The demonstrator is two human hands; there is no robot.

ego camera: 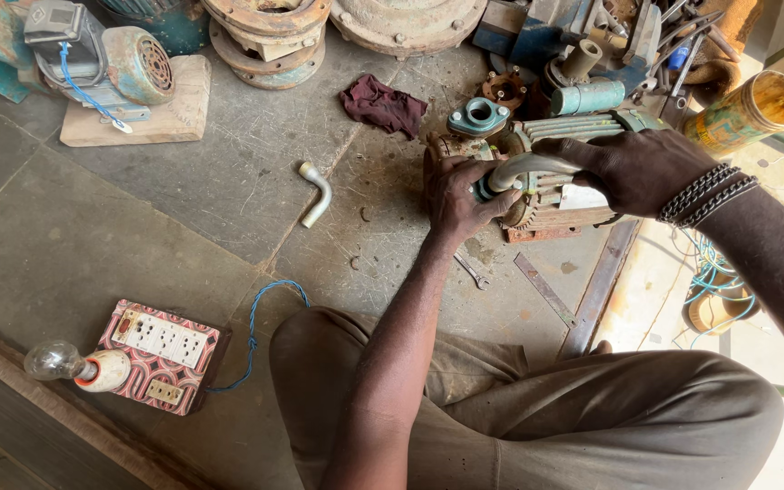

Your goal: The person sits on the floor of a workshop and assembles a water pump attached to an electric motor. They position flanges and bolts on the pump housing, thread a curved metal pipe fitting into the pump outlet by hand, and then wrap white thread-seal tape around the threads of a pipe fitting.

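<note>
While the person sits cross-legged on the stone floor (138, 227), both hands are on an old rusty pump (546, 195) that lies just in front of the knees. The left hand (460, 200) is closed around the pump's near end, where a bent grey pipe (524, 168) meets the body; the fingers wrap the joint and the thumb presses beside it. The right hand (632, 168) is clamped over the other part of the same pipe, palm down, with a beaded bracelet (705, 192) at the wrist. So the pipe runs between the two hands, its long axis going roughly from left to right, and both hands touch it. The left hand is nearer to the joint; the right hand covers the free part and the ribbed casing under it.

To the left of the left hand, well apart, a second elbow pipe (315, 192) lies loose on the floor. A small spanner (474, 270) lies just below the left wrist, near a flat metal strip (544, 289). Beyond the left hand is a dark red rag (383, 104), and a green flange (478, 116) rests on top of the pump. Far to the left, beside the person's knee, is a switch board (165, 354) with a bulb (56, 361) and a blue wire (256, 327). A yellow tin (750, 111) stands beyond the right hand.
</note>
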